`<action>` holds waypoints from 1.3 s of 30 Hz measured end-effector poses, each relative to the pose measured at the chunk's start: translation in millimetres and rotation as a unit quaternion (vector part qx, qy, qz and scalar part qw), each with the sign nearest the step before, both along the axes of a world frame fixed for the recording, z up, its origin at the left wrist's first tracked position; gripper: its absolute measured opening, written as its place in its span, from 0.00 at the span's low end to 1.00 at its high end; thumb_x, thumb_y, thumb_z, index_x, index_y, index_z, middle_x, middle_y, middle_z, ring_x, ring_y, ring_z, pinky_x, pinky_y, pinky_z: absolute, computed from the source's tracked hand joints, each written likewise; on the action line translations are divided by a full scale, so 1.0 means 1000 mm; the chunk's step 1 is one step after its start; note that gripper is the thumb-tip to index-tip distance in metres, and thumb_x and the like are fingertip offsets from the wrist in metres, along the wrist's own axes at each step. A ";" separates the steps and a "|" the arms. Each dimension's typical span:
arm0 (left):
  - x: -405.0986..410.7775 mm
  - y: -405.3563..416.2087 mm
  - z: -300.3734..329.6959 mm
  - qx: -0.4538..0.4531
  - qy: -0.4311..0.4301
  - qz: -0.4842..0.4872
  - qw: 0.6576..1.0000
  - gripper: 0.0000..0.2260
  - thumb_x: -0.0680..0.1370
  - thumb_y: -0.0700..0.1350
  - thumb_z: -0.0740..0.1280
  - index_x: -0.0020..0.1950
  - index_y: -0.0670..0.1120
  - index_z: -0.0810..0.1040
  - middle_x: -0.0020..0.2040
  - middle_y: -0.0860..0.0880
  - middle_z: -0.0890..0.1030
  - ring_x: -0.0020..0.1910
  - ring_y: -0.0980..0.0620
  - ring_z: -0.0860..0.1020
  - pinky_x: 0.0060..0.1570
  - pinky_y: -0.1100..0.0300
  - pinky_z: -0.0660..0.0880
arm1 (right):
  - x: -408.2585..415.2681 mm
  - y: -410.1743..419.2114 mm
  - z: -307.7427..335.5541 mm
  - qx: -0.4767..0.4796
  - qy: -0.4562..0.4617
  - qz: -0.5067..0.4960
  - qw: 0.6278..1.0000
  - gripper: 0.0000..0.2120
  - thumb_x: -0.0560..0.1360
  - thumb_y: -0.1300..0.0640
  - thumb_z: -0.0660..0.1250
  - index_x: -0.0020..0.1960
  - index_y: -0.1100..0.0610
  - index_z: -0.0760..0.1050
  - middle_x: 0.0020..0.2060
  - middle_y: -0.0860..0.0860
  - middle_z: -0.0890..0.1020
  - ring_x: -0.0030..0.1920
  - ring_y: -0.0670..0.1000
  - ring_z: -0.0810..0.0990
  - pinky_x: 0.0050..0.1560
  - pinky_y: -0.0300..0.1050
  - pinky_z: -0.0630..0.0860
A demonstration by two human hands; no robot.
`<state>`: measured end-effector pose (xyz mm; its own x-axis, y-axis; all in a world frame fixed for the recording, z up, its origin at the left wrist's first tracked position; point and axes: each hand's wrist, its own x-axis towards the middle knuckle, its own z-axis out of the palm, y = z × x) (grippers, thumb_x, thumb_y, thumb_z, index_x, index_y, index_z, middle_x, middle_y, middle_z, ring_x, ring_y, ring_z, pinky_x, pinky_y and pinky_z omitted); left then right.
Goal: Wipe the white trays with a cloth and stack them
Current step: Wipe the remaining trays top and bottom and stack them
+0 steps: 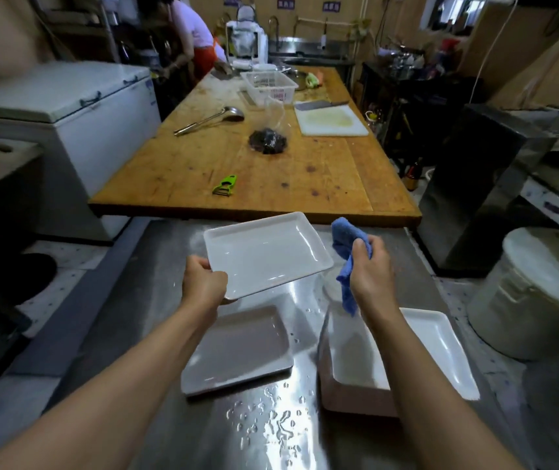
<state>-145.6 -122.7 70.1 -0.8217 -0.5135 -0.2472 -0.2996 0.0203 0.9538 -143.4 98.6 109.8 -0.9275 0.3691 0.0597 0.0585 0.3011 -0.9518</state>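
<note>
The left hand [203,279] gripped a white tray [266,254] aloft, the right hand [369,269] clutched the blue cloth [347,245] beside it; two more trays [237,351] lay unstacked on the wet counter [281,432], so most work seemingly remained.

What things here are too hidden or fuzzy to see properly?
Head view:
- Right tray stack: the right forearm covers its near corner; tray count unclear.
- Purple wall signs: writing too small.
- Dark stuff in the plastic bag: too blurry to name.
- Left hand: fingers hidden under the held tray.
</note>
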 end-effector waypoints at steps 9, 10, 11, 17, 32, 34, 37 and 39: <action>0.067 -0.068 -0.038 0.045 -0.040 -0.005 0.998 0.14 0.73 0.29 0.59 0.54 0.42 0.70 0.46 0.44 0.77 0.39 0.47 0.78 0.31 0.55 0.77 | 0.018 -0.084 -0.038 0.364 -0.138 0.243 0.889 0.15 0.79 0.49 0.56 0.64 0.51 0.69 0.74 0.53 0.56 0.72 0.60 0.55 0.70 0.56 0.56; 0.072 -0.075 -0.043 0.042 -0.043 -0.010 0.998 0.15 0.72 0.29 0.59 0.55 0.42 0.71 0.47 0.44 0.78 0.40 0.45 0.79 0.35 0.52 0.79 | 0.025 -0.088 -0.044 0.418 -0.140 0.238 0.866 0.14 0.79 0.49 0.57 0.64 0.48 0.70 0.76 0.50 0.50 0.74 0.60 0.50 0.71 0.58 0.52; 0.078 -0.080 -0.047 0.043 -0.045 -0.013 0.998 0.16 0.72 0.29 0.59 0.56 0.43 0.72 0.48 0.44 0.79 0.42 0.44 0.80 0.38 0.49 0.80 | 0.031 -0.091 -0.049 0.464 -0.121 0.221 0.849 0.13 0.79 0.48 0.57 0.62 0.46 0.71 0.77 0.49 0.48 0.74 0.60 0.48 0.71 0.58 0.50; 0.104 -0.099 -0.061 0.088 -0.047 -0.023 0.995 0.19 0.73 0.28 0.59 0.54 0.50 0.75 0.46 0.49 0.81 0.40 0.48 0.81 0.33 0.56 0.78 | 0.055 -0.113 -0.078 0.508 -0.057 0.272 0.815 0.12 0.71 0.61 0.65 0.55 0.57 0.77 0.62 0.52 0.69 0.59 0.54 0.68 0.52 0.43 0.67; 0.120 -0.115 -0.095 0.128 -0.086 -0.092 0.984 0.22 0.71 0.25 0.59 0.49 0.52 0.79 0.39 0.52 0.85 0.36 0.52 0.84 0.31 0.63 0.76 | 0.043 -0.150 -0.153 0.382 -0.089 0.245 0.886 0.18 0.76 0.64 0.59 0.66 0.62 0.68 0.66 0.56 0.65 0.64 0.56 0.63 0.59 0.42 0.64; 0.117 -0.120 -0.099 0.129 -0.091 -0.085 0.984 0.22 0.71 0.25 0.59 0.51 0.49 0.80 0.41 0.51 0.85 0.38 0.51 0.84 0.32 0.63 0.77 | 0.044 -0.161 -0.155 0.358 -0.085 0.264 0.891 0.22 0.72 0.65 0.62 0.66 0.62 0.68 0.65 0.58 0.65 0.63 0.58 0.63 0.61 0.45 0.61; 0.113 -0.122 -0.104 0.129 -0.100 -0.082 0.983 0.22 0.72 0.26 0.59 0.49 0.52 0.79 0.39 0.53 0.85 0.38 0.51 0.84 0.37 0.57 0.81 | 0.045 -0.181 -0.156 0.338 -0.074 0.303 0.888 0.25 0.68 0.63 0.62 0.65 0.64 0.68 0.64 0.61 0.66 0.63 0.60 0.63 0.64 0.47 0.60; 0.110 -0.120 -0.106 0.133 -0.108 -0.088 0.981 0.23 0.72 0.26 0.59 0.44 0.55 0.78 0.35 0.56 0.84 0.36 0.53 0.84 0.38 0.54 0.81 | 0.047 -0.197 -0.156 0.335 -0.055 0.329 0.881 0.25 0.67 0.65 0.63 0.65 0.63 0.69 0.64 0.60 0.66 0.63 0.60 0.63 0.64 0.47 0.62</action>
